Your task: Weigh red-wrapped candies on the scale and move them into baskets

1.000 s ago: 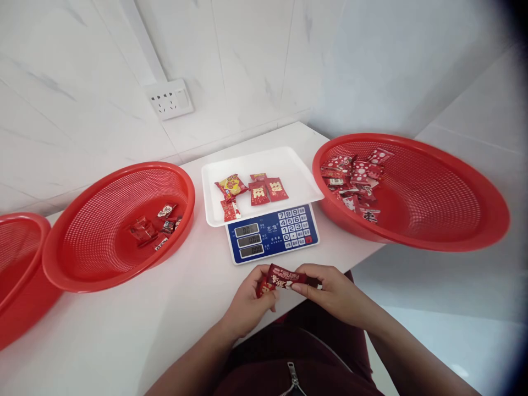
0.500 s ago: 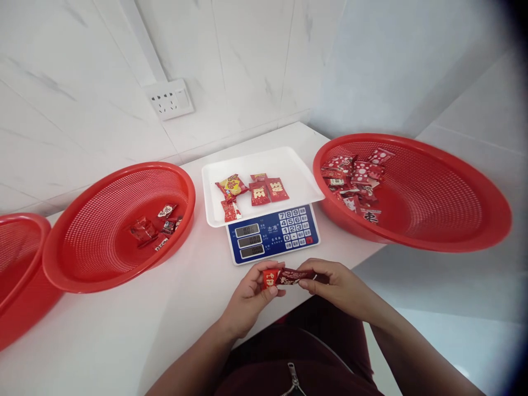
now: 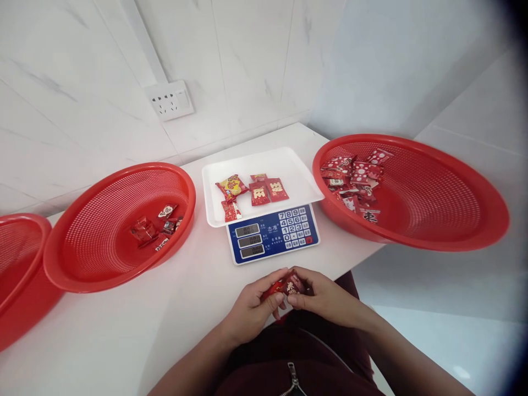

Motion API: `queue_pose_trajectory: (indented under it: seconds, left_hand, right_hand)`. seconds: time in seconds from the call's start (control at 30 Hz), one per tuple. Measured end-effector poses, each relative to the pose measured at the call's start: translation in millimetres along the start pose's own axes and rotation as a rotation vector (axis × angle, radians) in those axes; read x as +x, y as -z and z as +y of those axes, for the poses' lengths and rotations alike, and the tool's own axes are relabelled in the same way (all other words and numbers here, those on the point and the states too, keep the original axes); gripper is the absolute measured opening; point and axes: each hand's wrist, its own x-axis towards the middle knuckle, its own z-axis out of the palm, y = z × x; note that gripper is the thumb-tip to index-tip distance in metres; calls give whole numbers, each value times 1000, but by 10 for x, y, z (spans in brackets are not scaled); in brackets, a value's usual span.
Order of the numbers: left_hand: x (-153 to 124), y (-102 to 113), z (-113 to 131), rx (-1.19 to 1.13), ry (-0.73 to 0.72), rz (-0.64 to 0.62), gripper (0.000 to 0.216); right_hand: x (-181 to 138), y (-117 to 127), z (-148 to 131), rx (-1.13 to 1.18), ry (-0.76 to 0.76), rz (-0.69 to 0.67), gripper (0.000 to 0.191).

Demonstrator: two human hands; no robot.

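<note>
Both hands meet at the near edge of the white table, pinching one small red candy packet between them. My left hand grips its left end and my right hand grips its right end, fingers curled. Just beyond them stands a blue-faced digital scale with a white tray carrying several red and yellow candy packets. A red mesh basket on the left holds a few packets. A larger red basket on the right holds several packets.
A third red basket shows partly at the far left edge. A wall socket sits on the marble-tiled wall behind. The table ends just right of the scale, with the right basket overhanging the floor.
The hands have moved closer together, and the packet that was stretched out between them is now bunched up and mostly covered by the fingers.
</note>
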Motion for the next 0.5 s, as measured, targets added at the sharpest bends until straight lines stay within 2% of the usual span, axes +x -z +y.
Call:
queue_pose_trajectory:
  seconds: [0.2,0.4,0.5]
  left_hand:
    - [-13,-1,-59,-13,8,-31,52]
    - [-27,-9,-116,23,-42,-107,54]
    - [-9,-34,-118,-19,-44,-55,58]
  right_hand:
    - [23,-27,-54,267,20,-54,19]
    - [30,-48,-84,388,71,-214,19]
    - [47,-66,-30,366,2,-76,19]
